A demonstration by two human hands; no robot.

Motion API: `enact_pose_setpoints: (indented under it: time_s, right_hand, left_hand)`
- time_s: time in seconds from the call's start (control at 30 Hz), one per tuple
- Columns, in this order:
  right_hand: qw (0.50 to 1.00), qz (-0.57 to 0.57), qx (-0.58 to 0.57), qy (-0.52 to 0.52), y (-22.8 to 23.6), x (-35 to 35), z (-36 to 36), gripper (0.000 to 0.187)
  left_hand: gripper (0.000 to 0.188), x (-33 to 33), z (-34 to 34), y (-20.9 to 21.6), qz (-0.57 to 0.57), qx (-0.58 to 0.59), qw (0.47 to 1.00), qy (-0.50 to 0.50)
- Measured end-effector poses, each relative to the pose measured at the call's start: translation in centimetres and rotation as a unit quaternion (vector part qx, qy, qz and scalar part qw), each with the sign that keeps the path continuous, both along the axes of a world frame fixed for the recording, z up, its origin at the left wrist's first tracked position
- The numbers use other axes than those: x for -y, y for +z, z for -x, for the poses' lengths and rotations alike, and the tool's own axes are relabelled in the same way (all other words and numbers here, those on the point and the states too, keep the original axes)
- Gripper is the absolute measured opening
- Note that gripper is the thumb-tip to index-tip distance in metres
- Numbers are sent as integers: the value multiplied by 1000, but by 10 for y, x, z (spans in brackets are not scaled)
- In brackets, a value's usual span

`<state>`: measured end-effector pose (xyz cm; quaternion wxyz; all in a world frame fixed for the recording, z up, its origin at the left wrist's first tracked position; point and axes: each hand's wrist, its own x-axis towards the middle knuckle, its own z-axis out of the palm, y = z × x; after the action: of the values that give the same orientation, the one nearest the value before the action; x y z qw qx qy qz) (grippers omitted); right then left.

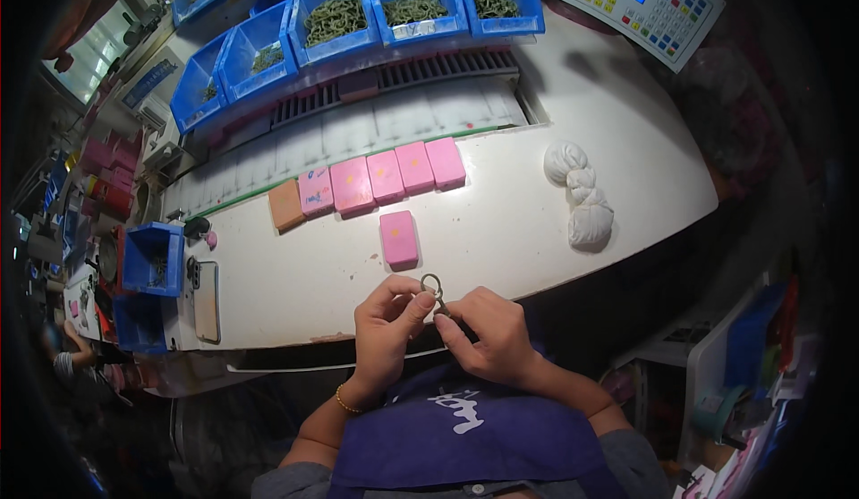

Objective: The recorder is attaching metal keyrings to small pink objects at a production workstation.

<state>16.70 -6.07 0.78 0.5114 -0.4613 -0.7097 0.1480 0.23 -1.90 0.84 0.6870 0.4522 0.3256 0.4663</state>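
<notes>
Both hands meet just beyond the table's front edge. My left hand (386, 327) pinches a small greenish-grey ring (431, 282) between thumb and fingertips, its loop standing up. My right hand (488, 333) is closed against the same piece, with thumb and forefinger at its lower part. A dark bit shows by the right fingers, too small to name. Ahead of the hands, a single pink block (399, 238) lies on the white tabletop. Behind it stands a row of several pink blocks (385, 177), with an orange block (286, 205) at its left end.
Blue bins (333, 17) of greenish pieces line the back, above a slotted rail (429, 71). A knotted white cloth bundle (586, 202) lies right, below a keypad panel (640, 2). A phone (207, 302) and small blue bins (152, 259) sit left. Another person's arm (79, 349) shows far left.
</notes>
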Motion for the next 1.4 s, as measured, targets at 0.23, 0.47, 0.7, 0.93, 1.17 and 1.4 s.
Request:
enact_pose_setpoints:
  time_s: [0.23, 0.47, 0.7, 0.93, 1.17, 1.4]
  right_hand:
    - [987, -42, 140, -65, -25, 32, 10, 9]
    - [747, 413, -480, 203, -49, 62, 17, 24]
    - [700, 592, -276, 288, -75, 90, 28, 39]
    - [919, 317, 230, 37, -120, 120, 49, 36]
    - [941, 329, -6, 74, -68, 103, 8, 33]
    - [957, 243, 10, -155, -103, 86, -28, 32]
  left_hand:
    - [4, 41, 3, -18, 5, -115, 993, 10]
    - [8, 67, 15, -40, 78, -20, 996, -26]
    - [11, 72, 20, -42, 174, -5, 985, 5]
    - [14, 67, 22, -47, 144, -66, 987, 1]
    - [14, 26, 40, -48, 22, -204, 975, 83]
    - [18, -79, 24, -28, -95, -316, 935, 132]
